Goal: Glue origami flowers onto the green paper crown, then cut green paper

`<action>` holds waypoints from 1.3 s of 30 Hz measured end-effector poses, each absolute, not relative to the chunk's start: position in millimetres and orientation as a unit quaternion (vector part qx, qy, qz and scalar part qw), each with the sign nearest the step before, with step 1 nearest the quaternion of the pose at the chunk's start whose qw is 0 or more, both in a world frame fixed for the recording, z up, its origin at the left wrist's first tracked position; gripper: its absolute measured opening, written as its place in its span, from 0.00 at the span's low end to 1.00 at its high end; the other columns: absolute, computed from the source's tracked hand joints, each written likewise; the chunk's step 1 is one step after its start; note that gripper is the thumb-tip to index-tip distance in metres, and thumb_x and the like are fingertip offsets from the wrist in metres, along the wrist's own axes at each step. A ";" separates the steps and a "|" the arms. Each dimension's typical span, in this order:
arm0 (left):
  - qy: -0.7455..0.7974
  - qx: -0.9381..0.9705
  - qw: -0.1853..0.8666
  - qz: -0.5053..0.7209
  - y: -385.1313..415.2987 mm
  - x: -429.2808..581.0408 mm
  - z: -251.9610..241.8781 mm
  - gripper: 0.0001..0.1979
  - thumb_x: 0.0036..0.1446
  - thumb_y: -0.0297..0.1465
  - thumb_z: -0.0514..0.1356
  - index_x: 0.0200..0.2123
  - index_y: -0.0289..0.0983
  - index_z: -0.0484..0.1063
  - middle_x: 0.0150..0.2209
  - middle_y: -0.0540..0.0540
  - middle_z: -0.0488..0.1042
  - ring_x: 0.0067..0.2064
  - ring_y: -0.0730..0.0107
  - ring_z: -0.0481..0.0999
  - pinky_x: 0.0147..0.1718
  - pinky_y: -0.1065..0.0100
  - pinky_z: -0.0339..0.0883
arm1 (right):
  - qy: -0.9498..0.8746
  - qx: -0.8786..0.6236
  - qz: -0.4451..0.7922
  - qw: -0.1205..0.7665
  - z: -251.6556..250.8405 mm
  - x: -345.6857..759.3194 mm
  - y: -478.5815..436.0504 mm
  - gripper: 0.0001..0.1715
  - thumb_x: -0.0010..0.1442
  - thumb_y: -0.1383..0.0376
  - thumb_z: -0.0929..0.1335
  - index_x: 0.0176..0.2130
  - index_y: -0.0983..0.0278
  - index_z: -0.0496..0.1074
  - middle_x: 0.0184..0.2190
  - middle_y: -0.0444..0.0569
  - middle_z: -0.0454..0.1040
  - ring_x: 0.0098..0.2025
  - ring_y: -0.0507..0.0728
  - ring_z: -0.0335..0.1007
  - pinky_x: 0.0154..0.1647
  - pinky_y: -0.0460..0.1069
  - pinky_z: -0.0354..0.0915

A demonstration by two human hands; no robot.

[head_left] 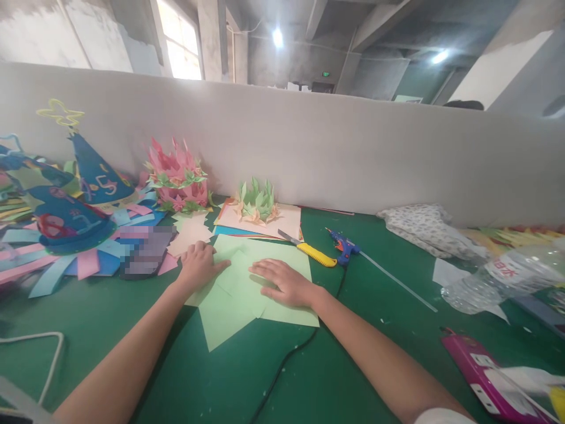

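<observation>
Light green paper sheets [238,300] overlap at different angles on the table in front of me. My left hand [200,266] lies on their left edge, thumb out toward the middle and fingers bent a little. Flat on the right part of the paper rests my right hand [285,281], its fingers stretched and the thumb apart. Neither hand grips anything. Just beyond the sheets lies a yellow utility knife [316,254] with its blade out. Beside it is a blue glue gun [346,248] with a long clear glue stick.
A green and peach paper crown [256,203] sits on stacked paper. Pink crowns [179,176] and blue cone hats [95,174] crowd the left. At right are a plastic bottle [494,282] and a magenta power strip [479,374]. A black cord [286,359] crosses the table.
</observation>
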State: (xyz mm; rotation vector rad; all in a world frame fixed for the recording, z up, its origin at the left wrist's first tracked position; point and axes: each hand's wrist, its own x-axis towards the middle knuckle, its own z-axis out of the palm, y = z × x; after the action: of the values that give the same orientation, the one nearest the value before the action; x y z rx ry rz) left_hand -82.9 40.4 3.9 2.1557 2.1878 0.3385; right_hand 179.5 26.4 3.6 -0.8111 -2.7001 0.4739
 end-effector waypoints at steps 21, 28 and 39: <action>0.444 0.324 0.234 0.802 36.4 -74.2 31.2 0.19 0.53 0.41 0.58 0.45 0.38 0.66 0.45 0.45 0.73 0.44 0.67 0.73 0.43 0.65 0.67 | -0.898 -0.307 0.245 0.198 4.4 178.5 27.4 0.31 0.61 0.51 0.61 0.60 0.55 0.55 0.62 0.48 0.54 0.63 0.61 0.46 0.62 0.60 0.44; 0.509 0.373 0.464 0.622 29.4 -46.8 12.8 0.22 0.46 0.43 0.62 0.42 0.36 0.70 0.35 0.44 0.76 0.31 0.66 0.76 0.31 0.65 0.70 | -0.689 -0.358 0.499 0.384 -9.9 185.5 43.4 0.29 0.55 0.47 0.65 0.49 0.62 0.67 0.43 0.51 0.73 0.44 0.61 0.70 0.43 0.55 0.66; 0.637 0.492 0.366 0.468 28.5 -49.6 8.7 0.28 0.44 0.44 0.62 0.47 0.35 0.67 0.23 0.52 0.68 0.23 0.72 0.68 0.20 0.73 0.59 | -0.517 -0.316 0.638 0.475 -0.9 193.7 54.4 0.31 0.58 0.43 0.58 0.51 0.59 0.66 0.41 0.51 0.75 0.44 0.58 0.70 0.44 0.54 0.65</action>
State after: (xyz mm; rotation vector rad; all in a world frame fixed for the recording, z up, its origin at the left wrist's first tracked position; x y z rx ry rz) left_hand -49.6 28.5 8.7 1.2645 1.6372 1.2019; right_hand 193.7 54.4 -0.9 -0.7739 -1.2642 1.5603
